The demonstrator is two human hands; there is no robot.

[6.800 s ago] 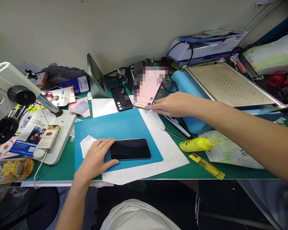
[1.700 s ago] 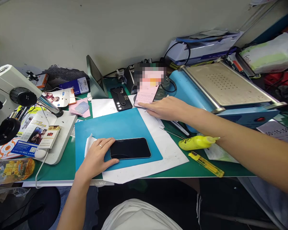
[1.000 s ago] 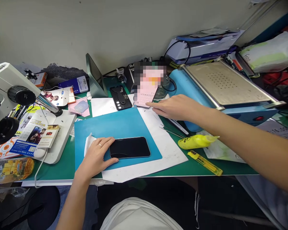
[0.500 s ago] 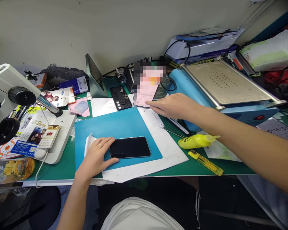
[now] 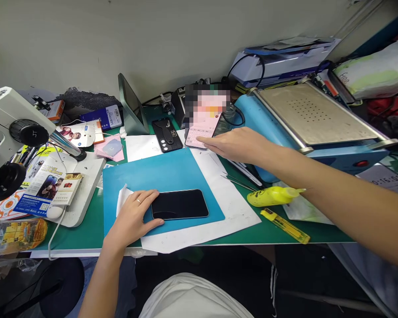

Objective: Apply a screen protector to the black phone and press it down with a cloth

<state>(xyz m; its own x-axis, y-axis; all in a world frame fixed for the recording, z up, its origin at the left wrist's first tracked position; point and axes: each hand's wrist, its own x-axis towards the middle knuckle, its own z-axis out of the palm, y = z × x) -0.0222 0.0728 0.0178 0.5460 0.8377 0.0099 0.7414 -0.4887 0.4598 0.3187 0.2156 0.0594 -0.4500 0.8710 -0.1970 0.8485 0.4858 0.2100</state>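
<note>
On the blue mat [image 5: 146,172] lies a smartphone [image 5: 181,204] with a dark screen. My left hand [image 5: 135,216], a ring on one finger, holds its left end between thumb and fingers. A crumpled white tissue [image 5: 122,198] sticks out beside that hand. Farther back a second phone with a lit pink screen [image 5: 202,130] leans tilted up, an on-screen keyboard showing in its lower part. My right hand [image 5: 232,143] reaches over to it, index finger stretched out at the keyboard, holding nothing. Blurring hides the top of that screen.
Left stands a microscope [image 5: 23,128]. A black phone case [image 5: 166,134] lies behind the mat. At right are a blue heating plate machine [image 5: 315,115], a yellow squeeze bottle [image 5: 268,196], a yellow cutter knife [image 5: 285,226] and tweezers [image 5: 237,182]. White paper [image 5: 242,216] lies under the mat.
My right index finger has shifted slightly left across the lit phone's keyboard. The left hand and the dark phone stay where they were.
</note>
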